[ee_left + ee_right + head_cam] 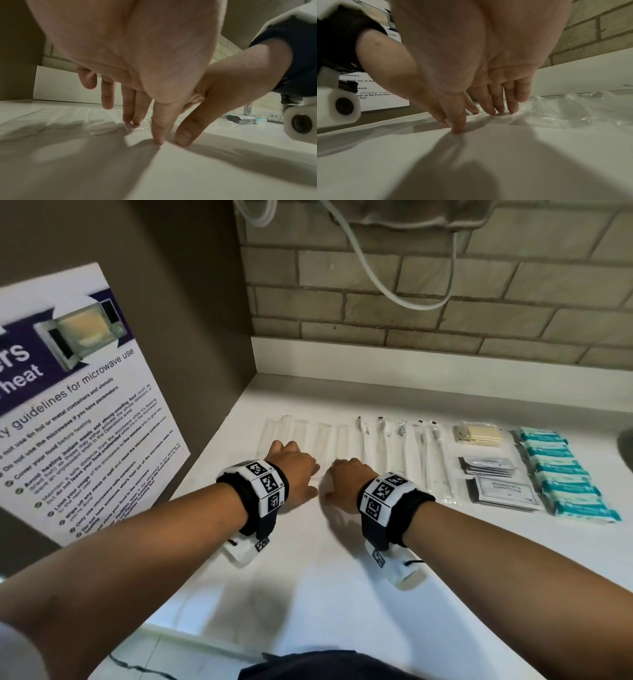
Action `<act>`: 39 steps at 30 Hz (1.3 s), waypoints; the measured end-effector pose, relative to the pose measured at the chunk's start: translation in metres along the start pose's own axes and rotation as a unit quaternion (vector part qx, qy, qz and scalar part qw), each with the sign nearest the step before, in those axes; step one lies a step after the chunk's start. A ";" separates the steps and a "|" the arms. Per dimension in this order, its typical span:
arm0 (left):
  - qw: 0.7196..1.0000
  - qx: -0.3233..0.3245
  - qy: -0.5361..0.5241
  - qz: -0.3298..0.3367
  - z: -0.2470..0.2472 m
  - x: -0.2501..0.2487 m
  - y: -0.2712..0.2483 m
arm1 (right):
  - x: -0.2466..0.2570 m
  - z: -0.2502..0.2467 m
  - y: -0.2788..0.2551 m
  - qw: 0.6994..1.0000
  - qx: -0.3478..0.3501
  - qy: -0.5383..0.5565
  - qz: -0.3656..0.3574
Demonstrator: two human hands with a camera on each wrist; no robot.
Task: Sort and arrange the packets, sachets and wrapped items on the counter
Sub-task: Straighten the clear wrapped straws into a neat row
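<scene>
A row of clear-wrapped white items [308,436] lies at the left of the white counter [342,577]. My left hand [294,470] and right hand [346,481] sit side by side at the near end of this row. In the left wrist view the left hand [147,129] has straight fingers, their tips on a clear wrapper [68,121], thumb on the counter. The right hand [477,120] likewise presses straight fingertips [496,111] onto crinkled clear wrap [573,108]. The two thumbs nearly touch. Neither hand holds anything.
To the right lie wrapped toothbrushes [404,446], a cotton-bud pack [479,433], dark sachets [489,467], shampoo sachets [507,494] and a column of teal packets [561,470]. A microwave poster [85,405] covers the left wall. A white cable [394,292] hangs on the brick wall.
</scene>
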State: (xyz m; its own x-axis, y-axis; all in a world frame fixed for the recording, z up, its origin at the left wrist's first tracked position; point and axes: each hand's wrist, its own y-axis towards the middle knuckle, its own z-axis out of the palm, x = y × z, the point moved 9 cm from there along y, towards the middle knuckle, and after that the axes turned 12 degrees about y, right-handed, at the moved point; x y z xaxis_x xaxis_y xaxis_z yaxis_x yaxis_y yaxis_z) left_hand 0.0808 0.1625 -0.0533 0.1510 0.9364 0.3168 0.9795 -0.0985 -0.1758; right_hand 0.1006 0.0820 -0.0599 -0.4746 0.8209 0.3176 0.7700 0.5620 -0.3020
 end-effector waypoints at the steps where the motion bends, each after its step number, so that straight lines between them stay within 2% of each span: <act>1: 1.000 0.004 0.003 0.000 0.001 0.001 0.000 | -0.001 0.001 0.002 1.000 0.004 0.005 0.004; 7: 1.000 0.002 0.011 0.005 0.001 0.000 0.005 | -0.002 0.002 0.011 1.000 0.021 0.006 0.009; 19: 1.000 0.002 0.011 0.003 0.000 -0.001 0.004 | -0.012 0.007 0.013 0.999 0.010 0.040 0.027; 39: 1.000 0.025 -0.005 -0.001 0.000 0.003 0.002 | -0.006 0.008 0.006 1.000 0.003 0.030 0.001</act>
State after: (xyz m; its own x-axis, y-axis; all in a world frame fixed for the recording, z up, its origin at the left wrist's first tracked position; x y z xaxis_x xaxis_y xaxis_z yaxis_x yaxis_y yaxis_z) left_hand 0.0832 0.1648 -0.0528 0.1469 0.9399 0.3081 0.9721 -0.0796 -0.2207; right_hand 0.1050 0.0811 -0.0706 -0.4459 0.8149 0.3704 0.7683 0.5607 -0.3086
